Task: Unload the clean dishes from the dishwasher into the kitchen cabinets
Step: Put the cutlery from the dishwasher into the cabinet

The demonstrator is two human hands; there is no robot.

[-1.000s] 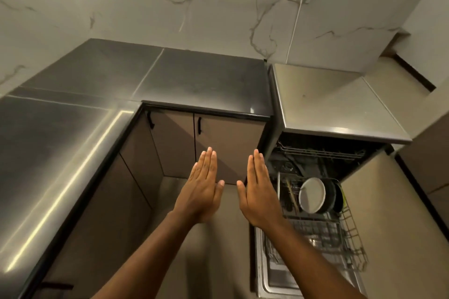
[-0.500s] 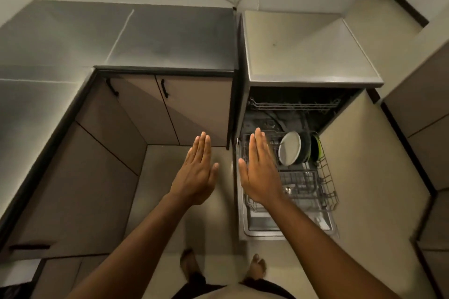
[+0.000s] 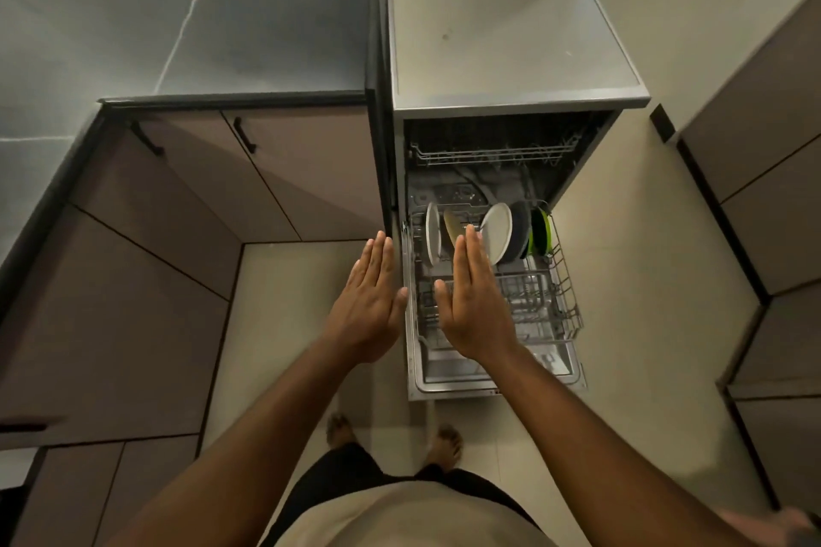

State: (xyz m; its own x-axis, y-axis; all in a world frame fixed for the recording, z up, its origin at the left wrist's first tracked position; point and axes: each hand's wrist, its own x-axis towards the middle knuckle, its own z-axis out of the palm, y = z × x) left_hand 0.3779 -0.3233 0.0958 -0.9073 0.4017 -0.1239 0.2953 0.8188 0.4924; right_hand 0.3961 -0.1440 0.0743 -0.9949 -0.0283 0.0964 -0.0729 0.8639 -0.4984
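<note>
Count, lower rack (image 3: 560,280): five dishes on edge. One white plate (image 3: 432,233), one tan plate (image 3: 453,227), one grey-white plate (image 3: 498,231), one dark plate (image 3: 520,233), one green plate (image 3: 540,233). Racks: two, with upper rack (image 3: 493,153). Hands: two. Cabinet handles (image 3: 244,134): two.

The right hand (image 3: 473,302) covers the middle of the lower rack (image 3: 562,280), so whatever sits under it cannot be told. Its fingers (image 3: 471,255) hide the lower edges of a tan plate (image 3: 453,224) and a white plate (image 3: 500,231). Behind the white plate, a dark dish (image 3: 520,231) and a green one (image 3: 540,231) show only as slivers. The upper rack (image 3: 493,153) lies mostly in shadow inside the dishwasher (image 3: 511,40), its load unreadable. The bench (image 3: 177,31) runs off the left edge. A blurred shape (image 3: 795,522) at the lower right corner cannot be identified.
</note>
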